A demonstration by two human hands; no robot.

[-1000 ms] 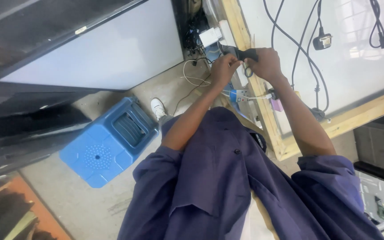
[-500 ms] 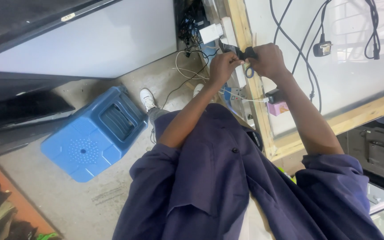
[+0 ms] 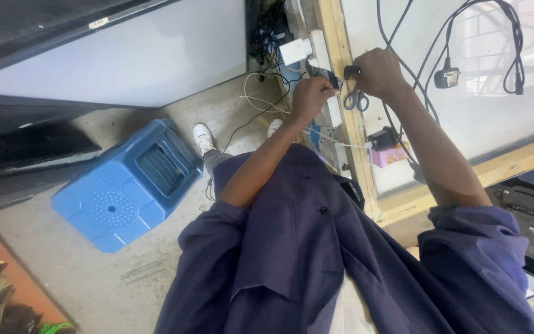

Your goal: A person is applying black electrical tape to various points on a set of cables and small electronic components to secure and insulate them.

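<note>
Both hands raised at the far edge of the desk (image 3: 366, 154), over its wooden rim. Left hand (image 3: 309, 96) closed in a pinch on a dark cable end (image 3: 324, 75); right hand (image 3: 375, 71) closed around a small black part (image 3: 350, 71) joined to that same cable. Blue-handled scissors (image 3: 356, 99) hanging just below the right hand, apparently hooked on a finger, blades not clearly visible.

Risks noted, as judgement only:
- Scissors dangling beside the cable while both hands are occupied; could slip off to the floor or nick the cable or a finger.
- White power strip (image 3: 321, 52) with a white adapter (image 3: 295, 49) plugged in, just beside the left hand; handling a cable end this close to possibly live sockets invites a shock or short.
- Loose black cables (image 3: 403, 37) looped across the white desk top, one ending in a black plug (image 3: 447, 77); a forearm could snag them and drag the black adapter (image 3: 383, 137) or the pink box (image 3: 385, 156) over the rim.
- White wires (image 3: 261, 99) trailing on the floor near the white shoes (image 3: 203, 137); trip hazard.

Containers: pink box at the desk's near rim, closed as far as visible, contents not seen. Blue plastic stool (image 3: 125, 188) on the floor to the left, recessed top holding nothing visible.
</note>
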